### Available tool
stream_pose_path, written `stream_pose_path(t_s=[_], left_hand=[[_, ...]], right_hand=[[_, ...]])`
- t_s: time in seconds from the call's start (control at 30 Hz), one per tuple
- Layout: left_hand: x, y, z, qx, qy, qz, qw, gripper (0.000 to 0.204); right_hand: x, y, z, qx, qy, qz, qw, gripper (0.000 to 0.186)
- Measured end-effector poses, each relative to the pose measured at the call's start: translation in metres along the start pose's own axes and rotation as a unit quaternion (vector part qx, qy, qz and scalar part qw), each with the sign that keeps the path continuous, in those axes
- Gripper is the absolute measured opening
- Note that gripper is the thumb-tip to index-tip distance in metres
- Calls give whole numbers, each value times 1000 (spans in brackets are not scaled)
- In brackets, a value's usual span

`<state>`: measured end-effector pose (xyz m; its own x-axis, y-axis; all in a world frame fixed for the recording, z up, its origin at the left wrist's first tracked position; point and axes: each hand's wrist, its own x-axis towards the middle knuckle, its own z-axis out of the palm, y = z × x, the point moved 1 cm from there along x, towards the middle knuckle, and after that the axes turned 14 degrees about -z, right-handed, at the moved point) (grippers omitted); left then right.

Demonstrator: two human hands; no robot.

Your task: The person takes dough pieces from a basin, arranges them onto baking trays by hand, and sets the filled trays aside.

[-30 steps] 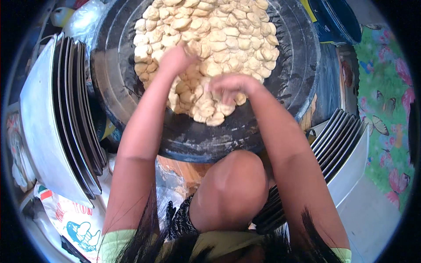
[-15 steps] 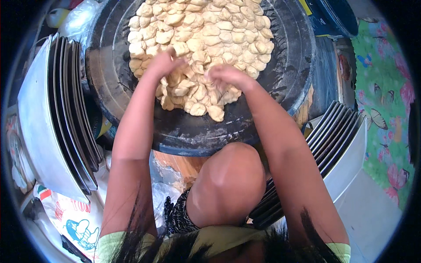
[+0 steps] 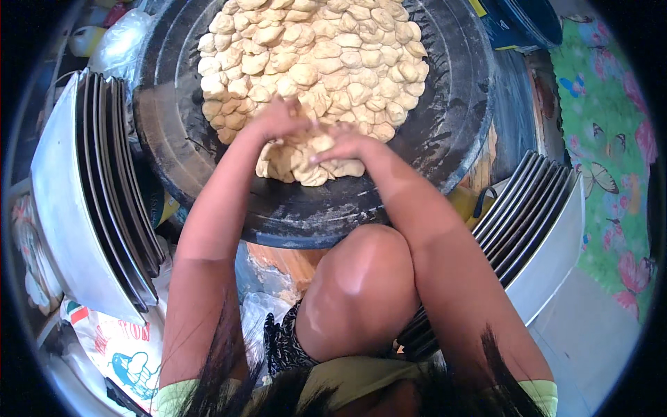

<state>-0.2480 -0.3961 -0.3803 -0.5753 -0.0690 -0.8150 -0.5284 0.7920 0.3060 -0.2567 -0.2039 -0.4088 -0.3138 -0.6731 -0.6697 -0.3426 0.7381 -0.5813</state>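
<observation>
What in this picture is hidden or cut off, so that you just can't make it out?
- Head view: the dough pieces under the left hand and right hand are covered; the fingertips are buried among them.
- The far rim of the round black tray is cut off by the top edge.
- The near trays in the right stack sit behind the forearm and knee.
- The sack runs off the dark lens rim.

pale cream dough pieces (image 3: pixel 313 62) under both hands, black round pan (image 3: pixel 451 118), silver-grey trays (image 3: pixel 83 201) left of left hand (image 3: pixel 278 121), green butterfly-print mat (image 3: pixel 611 160) right of right hand (image 3: pixel 351 146)
</observation>
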Motion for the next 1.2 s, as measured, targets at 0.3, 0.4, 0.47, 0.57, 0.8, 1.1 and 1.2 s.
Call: stream_pose_path(t_s=[0.3, 0.4, 0.47, 0.57, 0.8, 1.1, 1.2], left_hand=[[-23, -41, 45, 212, -132, 9, 968, 127], [-38, 4, 68, 185, 22, -69, 980, 113], [-33, 4, 81, 176, 103, -40, 978, 94], [-16, -3, 86, 77, 154, 11, 985, 73], [-36, 3, 64, -168, 17, 69, 983, 67], [-175, 103, -19, -316, 44, 244, 916, 56], [-264, 164, -29, -288, 39, 338, 895, 52]], right_hand=[[-18, -26, 14, -85, -42, 15, 995, 118], [-12, -15, 19, -119, 20, 30, 992, 118], [-19, -14, 10, -122, 47, 11, 991, 104], [-8, 5, 16, -103, 113, -51, 987, 81], [-40, 14, -3, 111, 183, -107, 971, 69], [-215, -71, -124, 145, 253, -169, 942, 67], [-306, -75, -143, 149, 325, -224, 907, 62]])
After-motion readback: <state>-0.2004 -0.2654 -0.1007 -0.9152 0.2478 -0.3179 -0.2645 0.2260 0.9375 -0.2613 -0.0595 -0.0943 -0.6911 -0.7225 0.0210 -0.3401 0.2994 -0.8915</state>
